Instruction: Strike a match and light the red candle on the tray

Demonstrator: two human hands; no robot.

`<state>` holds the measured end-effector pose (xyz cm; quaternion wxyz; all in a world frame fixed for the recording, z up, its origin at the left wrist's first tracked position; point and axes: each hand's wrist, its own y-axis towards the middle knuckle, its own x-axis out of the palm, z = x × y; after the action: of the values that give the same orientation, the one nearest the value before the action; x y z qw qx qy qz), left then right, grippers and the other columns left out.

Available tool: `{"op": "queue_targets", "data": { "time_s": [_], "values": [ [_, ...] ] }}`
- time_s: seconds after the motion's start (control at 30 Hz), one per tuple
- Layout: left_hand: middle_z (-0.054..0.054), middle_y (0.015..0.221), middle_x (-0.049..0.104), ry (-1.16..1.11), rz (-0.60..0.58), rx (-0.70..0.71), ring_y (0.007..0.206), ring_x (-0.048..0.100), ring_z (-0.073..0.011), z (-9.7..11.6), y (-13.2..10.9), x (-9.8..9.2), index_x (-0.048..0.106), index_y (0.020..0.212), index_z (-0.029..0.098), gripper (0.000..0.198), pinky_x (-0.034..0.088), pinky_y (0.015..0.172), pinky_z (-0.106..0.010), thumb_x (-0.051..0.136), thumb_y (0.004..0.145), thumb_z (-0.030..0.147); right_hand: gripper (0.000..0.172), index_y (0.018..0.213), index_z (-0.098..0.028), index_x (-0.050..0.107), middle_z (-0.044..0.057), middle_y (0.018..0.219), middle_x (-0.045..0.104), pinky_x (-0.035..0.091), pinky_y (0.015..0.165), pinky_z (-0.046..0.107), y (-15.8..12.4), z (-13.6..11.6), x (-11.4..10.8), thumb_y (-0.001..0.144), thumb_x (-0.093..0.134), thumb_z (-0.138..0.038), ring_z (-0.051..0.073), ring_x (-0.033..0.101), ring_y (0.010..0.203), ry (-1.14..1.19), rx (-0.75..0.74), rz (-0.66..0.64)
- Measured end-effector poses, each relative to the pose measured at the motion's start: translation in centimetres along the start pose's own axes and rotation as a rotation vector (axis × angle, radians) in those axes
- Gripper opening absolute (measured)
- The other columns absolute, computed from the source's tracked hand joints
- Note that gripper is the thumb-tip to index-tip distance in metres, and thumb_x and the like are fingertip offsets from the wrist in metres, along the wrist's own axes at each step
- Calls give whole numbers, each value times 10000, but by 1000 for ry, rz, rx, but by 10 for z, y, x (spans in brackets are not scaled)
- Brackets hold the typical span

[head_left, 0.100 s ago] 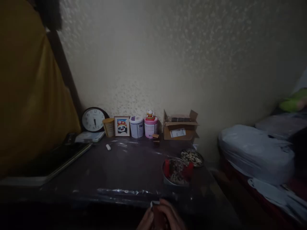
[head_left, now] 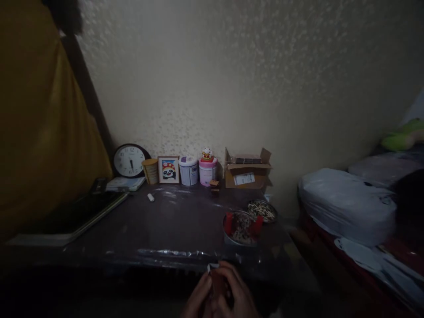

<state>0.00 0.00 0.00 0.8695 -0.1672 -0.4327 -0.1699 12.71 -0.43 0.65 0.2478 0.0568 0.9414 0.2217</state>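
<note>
Low in the view, in front of the table's near edge, my two hands hold a small brown matchbox (head_left: 217, 283) upright between them. Its white inner tray shows at the top end. My left hand (head_left: 198, 295) is closed against the box's left side, with the thumb near the top. The fingers of my right hand (head_left: 239, 292) wrap round the right side and front. Beyond the hands stands a round metal tin (head_left: 240, 242) with small pale bits and red pieces in it. Behind that lies a dish of matchsticks (head_left: 261, 210).
Along the wall stand a clock (head_left: 129, 160), a yellow cup (head_left: 150, 171), a framed panda picture (head_left: 168, 170), two tubs with a figurine on the pink tub (head_left: 208, 172), small boxes (head_left: 214, 184) and an open carton (head_left: 245, 177). A white bag (head_left: 347, 205) lies at right.
The whole scene sits slightly higher as the camera tips down. More of my hands shows, and both still hold the matchbox.
</note>
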Motion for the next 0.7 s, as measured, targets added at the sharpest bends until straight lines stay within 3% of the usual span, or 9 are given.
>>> {"op": "queue_targets", "data": {
  "time_s": [0.1,0.17,0.3,0.47,0.57,0.7],
  "values": [
    [-66,1030,685,-32,-24,-2,1002,604,-226,2,-3,3,634,1030,227,254,454,830,-316,601,785,284,423,1100,-247,569,58,1206,577,461,930,317,4,-1,-14,696,562,-121,196,549,1108,143,36,-168],
    [-65,985,691,-50,-22,-47,918,631,-191,4,-4,4,622,1039,207,236,460,783,-285,540,829,277,457,1143,-235,536,63,1191,585,443,938,351,9,-1,-25,698,588,-144,204,553,1092,256,102,-225],
    [-74,843,697,-1,3,-155,679,644,-135,4,-2,3,606,1038,178,249,454,603,-226,502,849,303,208,937,-187,614,55,913,669,473,808,333,18,-1,-40,799,545,-326,202,616,879,340,245,-189],
    [-95,865,696,45,-55,-211,628,640,-128,-2,-2,1,515,1181,201,332,448,561,-220,448,870,295,236,695,-169,602,-3,648,614,456,608,262,21,5,-40,743,600,-400,155,576,628,378,360,-200],
    [-102,863,696,51,-44,-242,608,640,-128,-2,-2,-1,476,1219,201,360,450,547,-220,424,876,296,202,669,-168,588,-11,631,596,443,598,250,20,12,-37,746,597,-355,145,565,613,324,351,-160],
    [-102,822,698,48,-35,-262,585,641,-131,-1,-1,-3,475,1216,192,362,453,534,-221,425,870,289,129,745,-182,607,-2,715,626,452,672,250,18,14,-38,806,540,-273,150,598,701,184,211,-193]
  ]
}}
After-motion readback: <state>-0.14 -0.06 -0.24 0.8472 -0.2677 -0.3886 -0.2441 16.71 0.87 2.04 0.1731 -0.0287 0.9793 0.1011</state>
